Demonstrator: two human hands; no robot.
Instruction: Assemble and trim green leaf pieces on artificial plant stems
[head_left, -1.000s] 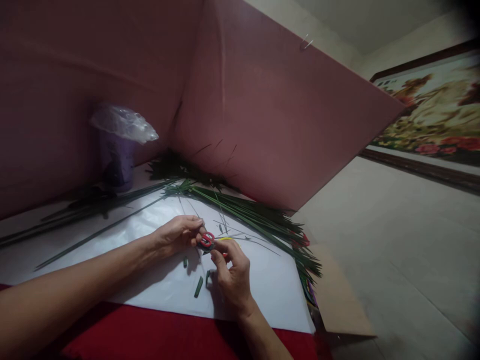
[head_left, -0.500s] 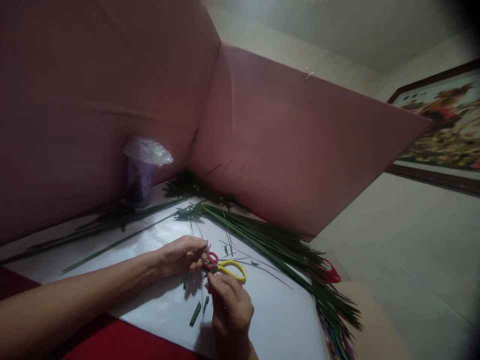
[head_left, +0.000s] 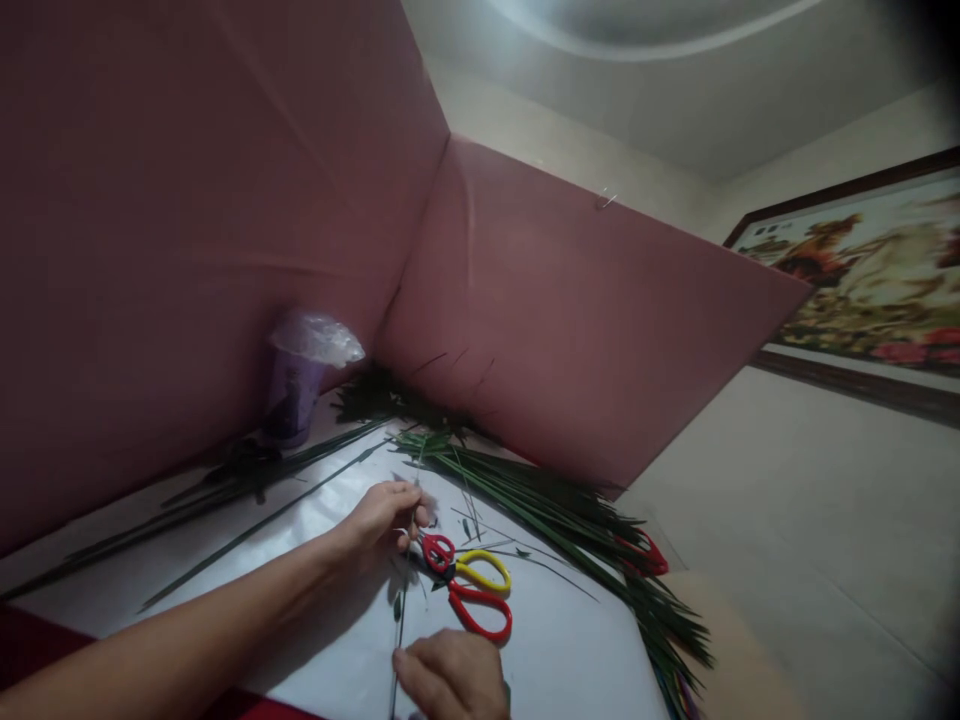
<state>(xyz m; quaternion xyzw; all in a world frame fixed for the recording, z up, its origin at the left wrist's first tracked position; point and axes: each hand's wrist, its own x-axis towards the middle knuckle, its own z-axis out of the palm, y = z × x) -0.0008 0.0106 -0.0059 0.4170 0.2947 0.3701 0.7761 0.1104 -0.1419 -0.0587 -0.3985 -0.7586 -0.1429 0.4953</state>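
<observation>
A thin dark-green stem runs from my left hand down past my right hand. The fingertips of my left hand pinch its upper part. Lower down, near the bottom of the view, my right thumb and finger close on the same stem. Just right of my left hand lie scissors with red handles, and a yellow-handled pair overlaps them. Small green clippings are scattered on the white sheet around the hands.
A bundle of long green leaf blades stretches along the right side, with a red object partly under it. More dark strips lie left, beside a purple plastic-covered container. Pink panels stand behind.
My right hand has moved down, away from my left hand, along the stem. The red scissor handles it covered now show. The view has tilted upward slightly.
</observation>
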